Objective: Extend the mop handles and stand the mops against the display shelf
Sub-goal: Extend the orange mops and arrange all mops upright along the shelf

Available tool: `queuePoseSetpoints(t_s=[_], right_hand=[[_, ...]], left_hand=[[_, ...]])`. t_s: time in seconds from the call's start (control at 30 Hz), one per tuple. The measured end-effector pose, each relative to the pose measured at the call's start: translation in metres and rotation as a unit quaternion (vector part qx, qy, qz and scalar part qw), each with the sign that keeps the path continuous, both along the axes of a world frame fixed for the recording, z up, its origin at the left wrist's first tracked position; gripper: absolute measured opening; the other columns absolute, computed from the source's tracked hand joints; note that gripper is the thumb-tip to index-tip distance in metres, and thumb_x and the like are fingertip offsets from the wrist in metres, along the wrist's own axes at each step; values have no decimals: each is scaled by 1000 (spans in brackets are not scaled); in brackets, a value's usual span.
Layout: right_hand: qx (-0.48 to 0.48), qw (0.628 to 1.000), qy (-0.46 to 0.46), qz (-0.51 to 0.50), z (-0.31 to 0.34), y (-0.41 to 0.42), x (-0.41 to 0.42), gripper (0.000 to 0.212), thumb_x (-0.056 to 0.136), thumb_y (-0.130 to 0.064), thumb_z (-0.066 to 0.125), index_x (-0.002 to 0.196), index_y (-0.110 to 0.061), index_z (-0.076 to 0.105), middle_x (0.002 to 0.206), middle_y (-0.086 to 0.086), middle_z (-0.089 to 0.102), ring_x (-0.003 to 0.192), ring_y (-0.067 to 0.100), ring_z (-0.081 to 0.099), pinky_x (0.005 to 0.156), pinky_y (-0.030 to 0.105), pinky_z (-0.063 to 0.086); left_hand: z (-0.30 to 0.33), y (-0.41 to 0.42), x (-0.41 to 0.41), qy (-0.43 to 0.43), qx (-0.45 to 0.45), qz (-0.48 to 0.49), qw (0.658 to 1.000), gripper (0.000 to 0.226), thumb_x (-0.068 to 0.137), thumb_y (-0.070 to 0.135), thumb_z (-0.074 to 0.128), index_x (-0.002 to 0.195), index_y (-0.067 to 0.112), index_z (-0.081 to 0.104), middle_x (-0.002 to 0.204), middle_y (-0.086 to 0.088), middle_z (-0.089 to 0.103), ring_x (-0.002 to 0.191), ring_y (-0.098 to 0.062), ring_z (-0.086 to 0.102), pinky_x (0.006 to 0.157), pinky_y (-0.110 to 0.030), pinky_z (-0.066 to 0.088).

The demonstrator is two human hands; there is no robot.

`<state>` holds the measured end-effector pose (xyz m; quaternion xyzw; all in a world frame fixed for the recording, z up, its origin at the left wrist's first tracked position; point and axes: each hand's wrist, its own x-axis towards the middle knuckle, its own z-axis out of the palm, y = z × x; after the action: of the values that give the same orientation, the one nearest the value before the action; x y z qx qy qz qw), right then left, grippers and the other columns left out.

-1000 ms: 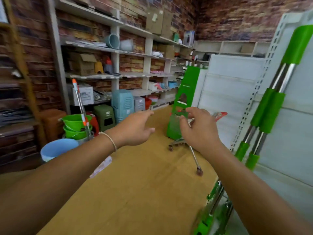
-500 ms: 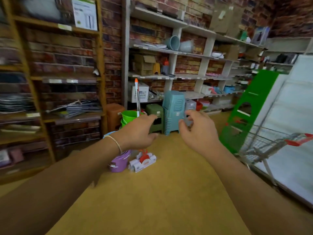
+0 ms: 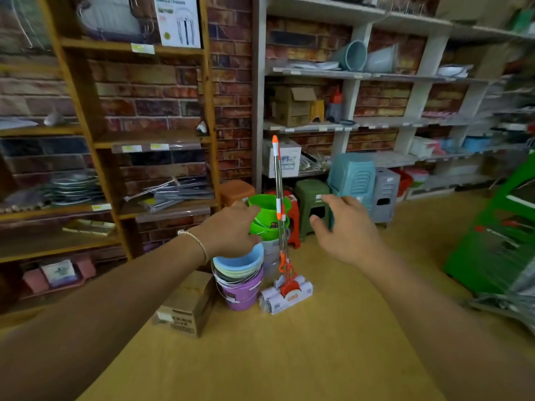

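Between your two empty, loosely spread hands, left [image 3: 231, 230] and right [image 3: 346, 227], the mop [image 3: 280, 227] stands upright beside the stacked buckets [image 3: 240, 273]. Grab its handle carelessly and you could tip it, or knock the green buckets [image 3: 266, 209] behind.

Place: a household-goods shop.
Evidence: price-tagged shelves [image 3: 150, 147], stacked plastic buckets [image 3: 241, 282], plastic stools [image 3: 351, 176], boxed stock [image 3: 188, 306].

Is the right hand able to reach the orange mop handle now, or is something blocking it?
Probably yes. The right hand is open and empty, just right of the mop handle, with nothing between them. The green buckets sit behind the handle.
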<state>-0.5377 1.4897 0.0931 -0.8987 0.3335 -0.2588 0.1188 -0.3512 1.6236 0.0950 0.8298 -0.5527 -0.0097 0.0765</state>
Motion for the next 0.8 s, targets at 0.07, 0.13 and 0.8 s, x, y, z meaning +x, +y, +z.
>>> queuePoseSetpoints(t_s=[0.07,0.13,0.8], right_hand=[[2,1000,4,5,-1,-27,12,52,96,-40,55,142,-17,47,129,17,52,120,38,49,100,45,45],[9,1000,11,7,-3,-50,21,51,97,-38,54,143,-16,46,128,18,52,120,39,49,100,45,46],[93,993,35,-69,-48,-283,108,52,100,-30,53,148,-15,42,139,16,50,129,31,48,107,33,38]], left_hand=[[-1,-25,13,-3,-1,2,1000,70,94,41,59,152,17,26,141,-15,39,127,-33,47,102,-37,41],[-4,-47,24,-3,4,1,1000,71,94,42,58,152,17,26,142,-15,39,127,-33,47,101,-37,42],[-50,-349,136,23,41,-96,994,59,92,41,59,138,11,40,134,-15,49,124,-32,48,100,-42,45]])
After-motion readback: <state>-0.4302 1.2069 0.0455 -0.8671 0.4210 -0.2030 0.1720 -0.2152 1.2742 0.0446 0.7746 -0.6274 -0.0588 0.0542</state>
